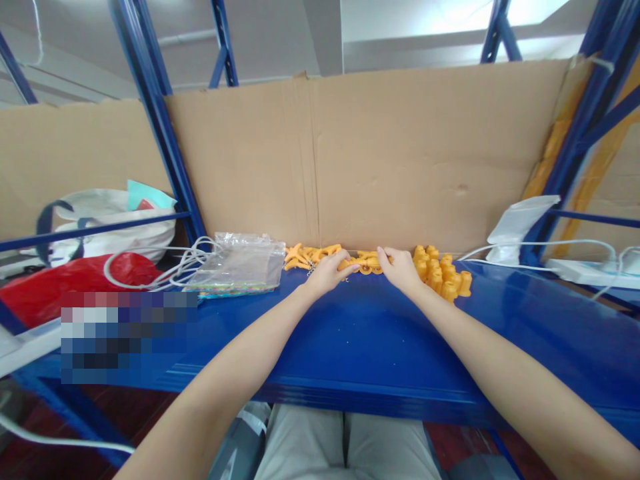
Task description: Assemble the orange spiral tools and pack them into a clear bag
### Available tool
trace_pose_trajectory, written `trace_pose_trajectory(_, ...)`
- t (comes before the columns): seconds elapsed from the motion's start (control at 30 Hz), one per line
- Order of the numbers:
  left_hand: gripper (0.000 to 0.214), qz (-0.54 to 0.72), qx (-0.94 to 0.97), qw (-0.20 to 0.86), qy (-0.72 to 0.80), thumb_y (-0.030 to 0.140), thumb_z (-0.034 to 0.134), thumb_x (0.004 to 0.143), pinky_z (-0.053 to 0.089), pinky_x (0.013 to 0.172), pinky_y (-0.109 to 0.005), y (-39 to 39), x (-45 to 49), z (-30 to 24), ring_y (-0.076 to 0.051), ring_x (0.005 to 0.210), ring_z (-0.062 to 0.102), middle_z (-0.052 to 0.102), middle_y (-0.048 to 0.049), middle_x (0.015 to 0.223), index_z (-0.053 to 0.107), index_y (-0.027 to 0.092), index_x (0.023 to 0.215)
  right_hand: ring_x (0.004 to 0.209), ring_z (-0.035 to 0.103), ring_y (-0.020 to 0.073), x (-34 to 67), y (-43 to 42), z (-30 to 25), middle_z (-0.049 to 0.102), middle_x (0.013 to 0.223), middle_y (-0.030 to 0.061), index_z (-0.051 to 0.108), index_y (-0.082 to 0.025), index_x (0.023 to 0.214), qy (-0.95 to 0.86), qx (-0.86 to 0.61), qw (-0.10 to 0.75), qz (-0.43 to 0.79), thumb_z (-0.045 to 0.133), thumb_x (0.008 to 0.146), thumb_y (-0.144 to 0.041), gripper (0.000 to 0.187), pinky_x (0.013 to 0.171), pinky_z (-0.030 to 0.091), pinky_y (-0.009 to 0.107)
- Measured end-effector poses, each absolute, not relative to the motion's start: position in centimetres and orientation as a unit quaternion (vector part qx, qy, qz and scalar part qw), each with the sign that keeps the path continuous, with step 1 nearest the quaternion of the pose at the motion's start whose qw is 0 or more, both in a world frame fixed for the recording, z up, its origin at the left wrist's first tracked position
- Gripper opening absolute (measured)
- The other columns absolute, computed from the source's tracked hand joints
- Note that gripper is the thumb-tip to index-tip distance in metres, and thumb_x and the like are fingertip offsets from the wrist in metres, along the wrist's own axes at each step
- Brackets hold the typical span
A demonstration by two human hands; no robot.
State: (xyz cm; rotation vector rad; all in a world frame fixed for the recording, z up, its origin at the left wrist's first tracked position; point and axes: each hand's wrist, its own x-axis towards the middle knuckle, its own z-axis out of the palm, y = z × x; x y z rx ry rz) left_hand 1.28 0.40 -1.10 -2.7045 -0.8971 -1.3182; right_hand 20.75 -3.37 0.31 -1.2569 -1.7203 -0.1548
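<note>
**At the back of the blue shelf: both hands in the orange parts**

Along the far edge of the blue shelf (350,340), hard against the cardboard backing (380,153), runs a strip of small orange plastic pieces. The left part of it is a loose heap of flat, pronged orange parts (305,254); the right part is a cluster of upright orange caps (445,273) standing close together.

Left hand (327,272): palm down, fingers curled over the pronged parts at the middle of the strip, fingertips touching them. Whether the fingers are closed on a piece cannot be told; the hand hides it.

Right hand (399,267): palm down, just beside the left hand, a narrow gap between the two. Its fingers rest on orange pieces in the middle; the upright caps lie immediately to its right, touching or nearly touching the wrist side. Grip likewise hidden.

Both forearms reach straight forward across the bare shelf.

Around: a clear plastic bag (240,265) lies left of the pronged heap, near but apart from the left hand. Coiled white cable (150,267) beyond it, then a red bag (80,283) and a white tote (110,223). On the right, well apart from the hands, a white packet (520,223) and a white power strip (590,270) with cords.
</note>
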Motion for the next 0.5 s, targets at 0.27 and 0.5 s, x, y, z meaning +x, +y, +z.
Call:
trace_pose_trajectory(0.27,0.039,-0.434,-0.848,0.109,-0.285,0.058,0.048,0.088,0.044,0.060,-0.025,0.5,1.2,-1.5,-0.016,0.064,0.060,0.056,0.0012,0.064,0.052,0.020,0.082,0.046,0.041,0.0120,19.8,-3.9,1.7,0.037,0.039,0.0002,0.033,-0.021,0.040,-0.667,-0.595,0.449,0.014,0.041,0.082,-0.023,0.043,0.049,0.025,0.026)
trace_pose_trajectory(0.5,0.040,-0.436,-0.843,0.150,-0.279,0.059,0.049,0.087,0.041,0.058,-0.024,0.4,1.2,-1.2,-0.015,0.064,0.059,0.056,0.0006,0.067,0.052,0.019,0.079,0.029,0.025,0.0062,19.9,-4.9,3.2,0.035,0.034,-0.0039,0.049,-0.017,0.050,-0.606,-0.617,0.397,0.307,0.039,0.089,-0.029,0.042,0.035,0.016,0.022)
